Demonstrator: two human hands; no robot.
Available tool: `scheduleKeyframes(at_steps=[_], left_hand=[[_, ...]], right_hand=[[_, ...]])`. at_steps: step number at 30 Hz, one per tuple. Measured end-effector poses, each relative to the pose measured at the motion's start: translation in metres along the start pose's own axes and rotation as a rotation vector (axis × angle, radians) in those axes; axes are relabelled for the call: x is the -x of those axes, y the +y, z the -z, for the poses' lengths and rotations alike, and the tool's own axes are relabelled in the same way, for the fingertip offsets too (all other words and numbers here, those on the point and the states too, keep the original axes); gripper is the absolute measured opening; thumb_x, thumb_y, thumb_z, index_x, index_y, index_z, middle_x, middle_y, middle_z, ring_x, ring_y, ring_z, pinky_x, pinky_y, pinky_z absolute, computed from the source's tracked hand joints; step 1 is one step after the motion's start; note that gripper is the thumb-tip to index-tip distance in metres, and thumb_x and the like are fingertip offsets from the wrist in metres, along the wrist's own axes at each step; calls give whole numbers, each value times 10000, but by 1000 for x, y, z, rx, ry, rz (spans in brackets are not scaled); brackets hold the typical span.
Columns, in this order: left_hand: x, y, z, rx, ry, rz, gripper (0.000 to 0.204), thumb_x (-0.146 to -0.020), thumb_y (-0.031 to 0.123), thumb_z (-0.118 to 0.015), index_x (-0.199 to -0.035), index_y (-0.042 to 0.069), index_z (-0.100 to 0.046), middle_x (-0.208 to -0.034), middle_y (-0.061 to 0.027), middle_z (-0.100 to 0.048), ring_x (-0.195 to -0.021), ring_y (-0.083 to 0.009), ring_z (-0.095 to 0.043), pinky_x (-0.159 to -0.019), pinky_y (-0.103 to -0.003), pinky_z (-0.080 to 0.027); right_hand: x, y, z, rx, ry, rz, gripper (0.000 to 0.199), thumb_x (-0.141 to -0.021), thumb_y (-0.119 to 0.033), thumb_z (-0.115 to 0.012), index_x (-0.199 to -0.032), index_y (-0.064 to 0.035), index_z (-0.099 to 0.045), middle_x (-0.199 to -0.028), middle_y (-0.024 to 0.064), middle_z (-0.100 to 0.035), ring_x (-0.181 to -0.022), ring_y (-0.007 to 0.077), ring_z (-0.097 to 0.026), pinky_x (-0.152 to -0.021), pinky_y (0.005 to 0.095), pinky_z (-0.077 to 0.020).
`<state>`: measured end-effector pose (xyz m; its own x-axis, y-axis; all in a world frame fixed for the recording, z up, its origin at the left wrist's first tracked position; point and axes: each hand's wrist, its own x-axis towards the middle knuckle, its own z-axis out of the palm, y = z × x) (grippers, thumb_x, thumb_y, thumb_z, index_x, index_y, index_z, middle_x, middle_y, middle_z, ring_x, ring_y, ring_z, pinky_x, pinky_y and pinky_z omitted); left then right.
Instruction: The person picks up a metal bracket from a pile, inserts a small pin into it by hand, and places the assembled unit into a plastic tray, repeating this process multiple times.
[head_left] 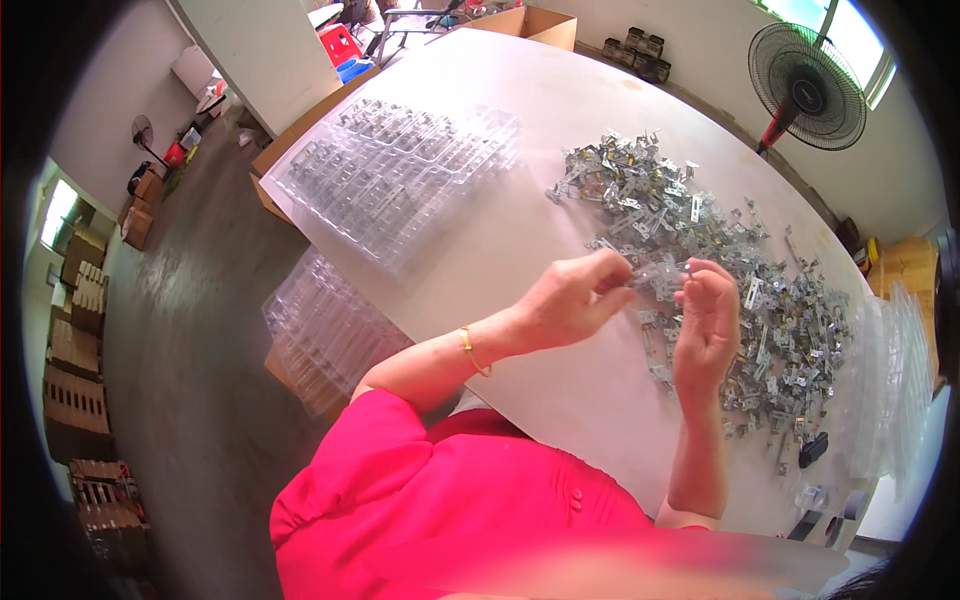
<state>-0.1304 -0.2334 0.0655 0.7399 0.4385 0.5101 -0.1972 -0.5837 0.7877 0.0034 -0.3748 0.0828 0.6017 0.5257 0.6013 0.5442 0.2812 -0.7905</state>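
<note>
My left hand (578, 300) is closed in a pinch, with thumb and forefinger together at the near edge of a heap of small metal parts (640, 195). To its right, my right hand (708, 325) is raised with fingers curled in and the fingertips closed. Between the two hands is a pale, blurred patch, and what each pinch holds is too small to make out. The heap, silvery stamped pieces with some brass-coloured bits, spreads behind and to the right of my hands.
Stacked clear plastic trays (400, 180) filled with metal parts lie at the table's left. More clear trays (325, 325) stand lower beside the table. Clear plastic sheets or trays (888, 385) lie at the right edge, near a black object (813, 450). A fan (805, 92) stands behind.
</note>
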Motion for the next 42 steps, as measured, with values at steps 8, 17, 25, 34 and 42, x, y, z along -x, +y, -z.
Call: scheduleKeyframes(at_steps=[8,17,25,34,42], left_hand=[[-33,-12,114,-204,230,209,99,-953,49,-687,-1012,-30,-693,-888,-30,-726,-819,-91,-674,-735,-242,-553],[-80,-67,227,-646,376,385,254,-857,237,-767,-947,0,-777,-841,-121,-770,-771,-162,-719,-726,-305,-552],[-106,-110,235,-822,176,521,310,-801,324,-766,-906,33,-784,-845,-135,-763,-797,-219,-724,-787,-354,-556],[-121,-134,242,-941,104,609,313,-741,296,-718,-899,30,-762,-899,-209,-747,-911,-331,-726,-851,-401,-554],[-122,-149,245,-1004,80,571,312,-735,300,-732,-892,33,-768,-886,-208,-751,-890,-326,-731,-836,-401,-558]], right_hand=[[53,19,-48,8,-421,-71,86,-937,-13,-692,-1011,-21,-649,-899,123,-666,-747,236,-658,-669,315,-519],[92,47,-72,50,-616,67,84,-897,-78,-717,-952,-59,-657,-905,119,-697,-807,331,-683,-709,404,-550],[89,46,-70,36,-628,77,101,-876,-33,-721,-962,-37,-669,-894,151,-692,-811,340,-682,-714,394,-550],[89,48,-70,31,-652,62,61,-909,-88,-690,-940,-43,-662,-894,131,-689,-814,338,-669,-732,416,-539],[90,48,-70,17,-651,61,66,-908,-90,-691,-938,-40,-660,-885,129,-688,-805,334,-668,-726,415,-537]])
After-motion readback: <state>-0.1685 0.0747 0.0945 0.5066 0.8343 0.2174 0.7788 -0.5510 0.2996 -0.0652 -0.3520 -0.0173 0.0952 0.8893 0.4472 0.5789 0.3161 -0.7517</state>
